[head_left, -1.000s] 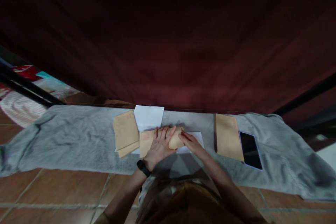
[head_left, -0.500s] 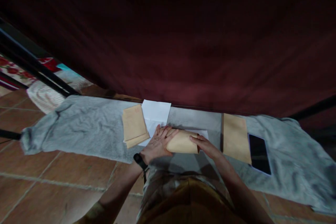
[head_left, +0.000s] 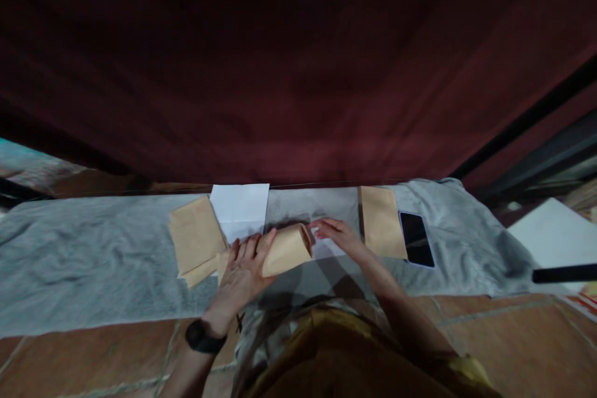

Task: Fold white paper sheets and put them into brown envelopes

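Observation:
A brown paper envelope point(head_left: 288, 252) lies across the low surface in front of me, its right end bulging into an open mouth. My left hand point(head_left: 245, 270), wearing a black wristband, grips its left part, fingers spread along the upper side and thumb at the lower edge. Just right of the mouth is my right hand point(head_left: 338, 236), fingers stretched out and holding nothing; whether a fingertip touches the rim I cannot tell. Beneath that hand shows a white paper point(head_left: 326, 250). Several brown envelopes point(head_left: 198, 236) lie stacked on the left, beside a creased white sheet point(head_left: 240, 205).
To the right lie another brown envelope point(head_left: 385, 224) and a dark-screened tablet or phone point(head_left: 416, 239). A grey blanket point(head_left: 102, 255) covers the long surface. Behind it hangs a dark red cloth point(head_left: 298, 106). Dark bars and a white sheet point(head_left: 555, 236) are at far right.
My view has turned to the right. The right hand has let go of the envelope and opened beside its mouth, which now gapes wider. The left hand keeps its grip.

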`<move>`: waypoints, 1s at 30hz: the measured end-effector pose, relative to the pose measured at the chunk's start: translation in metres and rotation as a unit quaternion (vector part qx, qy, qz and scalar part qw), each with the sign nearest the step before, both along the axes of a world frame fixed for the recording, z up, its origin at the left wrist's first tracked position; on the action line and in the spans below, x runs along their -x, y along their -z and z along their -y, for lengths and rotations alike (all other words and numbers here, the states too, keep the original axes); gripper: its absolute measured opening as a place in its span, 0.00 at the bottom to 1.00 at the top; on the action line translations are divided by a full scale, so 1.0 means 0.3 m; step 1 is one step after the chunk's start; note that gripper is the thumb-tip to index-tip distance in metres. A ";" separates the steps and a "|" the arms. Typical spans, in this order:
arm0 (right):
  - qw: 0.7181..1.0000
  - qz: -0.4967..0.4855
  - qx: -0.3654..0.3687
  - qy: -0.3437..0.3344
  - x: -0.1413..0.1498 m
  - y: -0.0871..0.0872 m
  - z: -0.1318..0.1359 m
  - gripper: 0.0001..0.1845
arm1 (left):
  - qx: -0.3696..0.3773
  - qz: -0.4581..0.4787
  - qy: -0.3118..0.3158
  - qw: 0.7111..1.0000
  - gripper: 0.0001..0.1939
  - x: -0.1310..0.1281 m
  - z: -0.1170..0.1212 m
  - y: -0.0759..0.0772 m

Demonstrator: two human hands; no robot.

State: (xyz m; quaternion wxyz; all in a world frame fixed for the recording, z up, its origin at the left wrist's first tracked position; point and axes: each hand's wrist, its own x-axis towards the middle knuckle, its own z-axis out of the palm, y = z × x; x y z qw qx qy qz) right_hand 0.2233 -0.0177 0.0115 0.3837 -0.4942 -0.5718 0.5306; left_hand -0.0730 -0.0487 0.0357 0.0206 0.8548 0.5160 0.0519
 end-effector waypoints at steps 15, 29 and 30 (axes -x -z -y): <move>0.826 0.363 -0.262 -0.342 0.150 0.022 -0.214 0.25 | 0.072 -0.018 -0.093 0.993 0.51 0.195 0.218 0.044; 0.886 0.365 -0.185 -0.220 0.005 -0.049 -0.295 0.09 | 0.062 0.023 -0.104 0.992 0.51 0.124 0.207 0.055; 0.900 0.356 -0.175 -0.182 -0.036 -0.061 -0.300 0.07 | 0.057 0.026 -0.108 0.992 0.52 0.118 0.203 0.060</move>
